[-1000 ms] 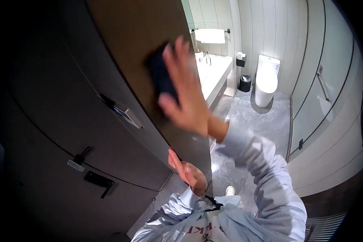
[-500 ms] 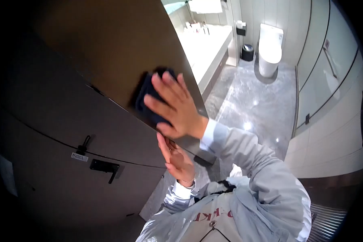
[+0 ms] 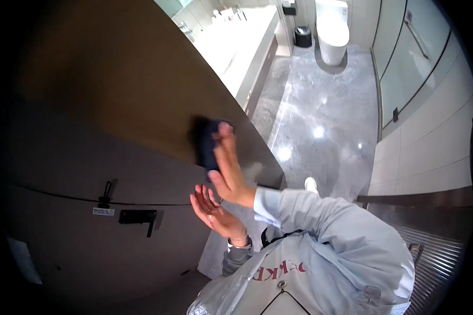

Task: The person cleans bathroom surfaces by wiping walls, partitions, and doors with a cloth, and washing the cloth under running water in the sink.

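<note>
Head view: one dark cloth (image 3: 211, 148), two hands, one toilet (image 3: 332, 32), one bin (image 3: 302, 38). Right hand (image 3: 227, 167): fingers extended, laid on cloth — apparently against brown panel (image 3: 115, 63), near lower edge, contact hard to judge through blur. Left hand (image 3: 215, 216): fingers loosely open, slightly curled, just below right. Beyond panel — white counter (image 3: 260, 26), glossy grey floor (image 3: 320, 100).

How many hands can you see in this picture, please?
2: the right hand is on the dark blue cloth at the brown panel; the left hand, holding nothing visible, is just below it. No others show.
</note>
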Demonstrator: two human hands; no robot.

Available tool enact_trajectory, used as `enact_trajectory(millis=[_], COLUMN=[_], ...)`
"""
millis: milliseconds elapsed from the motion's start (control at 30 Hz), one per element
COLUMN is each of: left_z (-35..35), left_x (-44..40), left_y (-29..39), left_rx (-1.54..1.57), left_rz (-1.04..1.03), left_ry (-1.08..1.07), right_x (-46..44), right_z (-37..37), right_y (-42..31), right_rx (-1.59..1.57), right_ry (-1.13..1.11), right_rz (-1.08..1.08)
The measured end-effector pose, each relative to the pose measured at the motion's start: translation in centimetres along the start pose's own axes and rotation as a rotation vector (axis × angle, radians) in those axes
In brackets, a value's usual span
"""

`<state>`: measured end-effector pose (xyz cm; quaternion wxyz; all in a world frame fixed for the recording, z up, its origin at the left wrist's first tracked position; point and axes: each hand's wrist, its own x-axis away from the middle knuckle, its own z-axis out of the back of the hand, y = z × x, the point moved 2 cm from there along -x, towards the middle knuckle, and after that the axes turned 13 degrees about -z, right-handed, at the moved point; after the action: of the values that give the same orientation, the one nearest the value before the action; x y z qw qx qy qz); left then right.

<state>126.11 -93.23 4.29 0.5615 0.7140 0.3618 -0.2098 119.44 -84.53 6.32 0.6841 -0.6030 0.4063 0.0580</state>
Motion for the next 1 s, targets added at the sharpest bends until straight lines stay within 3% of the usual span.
enact_trajectory(millis=[33, 100, 200, 267, 333, 367, 433, 500, 567, 633, 767, 867, 900, 967, 1000], left_z=[0.4, 1.2, 1.7, 1.8, 1.2, 0.9, 0.2, -0.6, -1.3, -2.0, -3.5, -4.2, -4.3, -4.0, -3.9], left_x=[0.4, 1.2, 2.5, 2.7, 2.6, 2.1, 1.3, 0.7, 0.1, 0.2, 1.8, 2.8, 3.1, 3.2, 3.4], left_y=[0.1, 0.3, 0.4, 0.6, 0.7, 0.4, 0.5, -0.2, -1.0, -2.4, -5.1, -6.3, -6.7, -7.0, -7.7], left_rx=[0.002, -0.003, -0.103, -0.214, -0.359, -0.361, -0.444, -0.488, -0.626, -0.654, -0.702, -0.694, -0.688, -0.686, -0.673], left_rz=[-0.006, 0.002, 0.086, 0.048, -0.043, -0.042, -0.185, -0.208, -0.436, -0.439, -0.33, -0.299, -0.284, -0.171, -0.118], left_ry=[0.033, 0.018, -0.136, -0.266, -0.456, -0.489, -0.763, -0.849, -1.021, -1.043, -1.144, -1.274, -1.297, -1.27, -1.261], right_x=[-2.3, -5.3, -5.1, 0.3, 7.8, 11.8, 13.7, 8.4, 1.8, -1.4, 5.8, 16.8, 17.2, 14.8, 13.0], right_z=[0.6, 0.6, 1.4, 1.0, -1.2, -3.3, -6.6, -3.2, 1.2, 2.6, 1.7, -3.2, -2.9, -1.2, 0.0], right_y=[-1.5, -1.3, 4.8, 10.1, 15.0, 16.8, 17.5, 9.7, 6.7, 8.5, 18.6, 23.0, 21.1, 15.7, 14.7], right_rx=[0.005, 0.147, 0.066, 0.076, -0.095, -0.099, 0.014, -0.058, -0.186, -0.088, -0.001, -0.058, -0.057, -0.127, -0.12], right_ry=[-0.108, -0.057, 0.175, 0.387, 0.548, 0.579, 0.454, 0.427, 0.214, 0.166, 0.429, 0.51, 0.524, 0.289, 0.288], right_rz=[0.125, 0.227, 0.017, -0.412, -1.004, -1.124, -1.371, -1.007, -0.577, -0.465, -0.729, -1.272, -1.295, -1.29, -1.316])
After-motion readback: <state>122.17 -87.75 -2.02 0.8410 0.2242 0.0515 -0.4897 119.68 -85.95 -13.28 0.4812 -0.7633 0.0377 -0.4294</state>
